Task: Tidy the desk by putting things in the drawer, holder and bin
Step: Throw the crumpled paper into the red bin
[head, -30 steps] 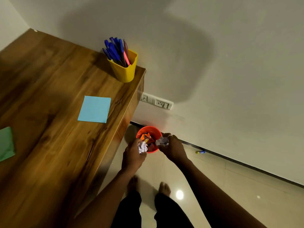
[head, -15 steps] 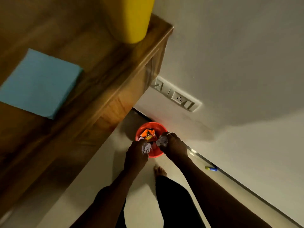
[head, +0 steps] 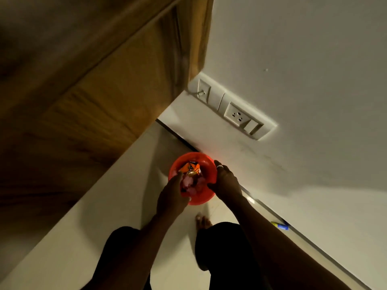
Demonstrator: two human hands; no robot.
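A small red bin (head: 206, 162) stands on the pale floor by the wall, next to the desk's side. Inside lie crumpled paper balls (head: 193, 184) and an orange wrapper (head: 189, 167). My left hand (head: 172, 196) hovers over the bin's left rim with fingers loose and nothing in it. Over the right rim is my right hand (head: 226, 182), a ring on one finger, fingers spread and empty. The desk top, drawer and holder are out of view.
The wooden desk side (head: 117, 97) fills the upper left. A white socket plate (head: 232, 108) is on the wall above the bin. A small blue and yellow object (head: 280, 226) lies at the skirting. My bare foot (head: 203, 221) is just behind the bin.
Both hands held crumpled paper balls over the bin; now the balls lie inside it and the hands are empty. My view has dropped lower, losing the desk top.
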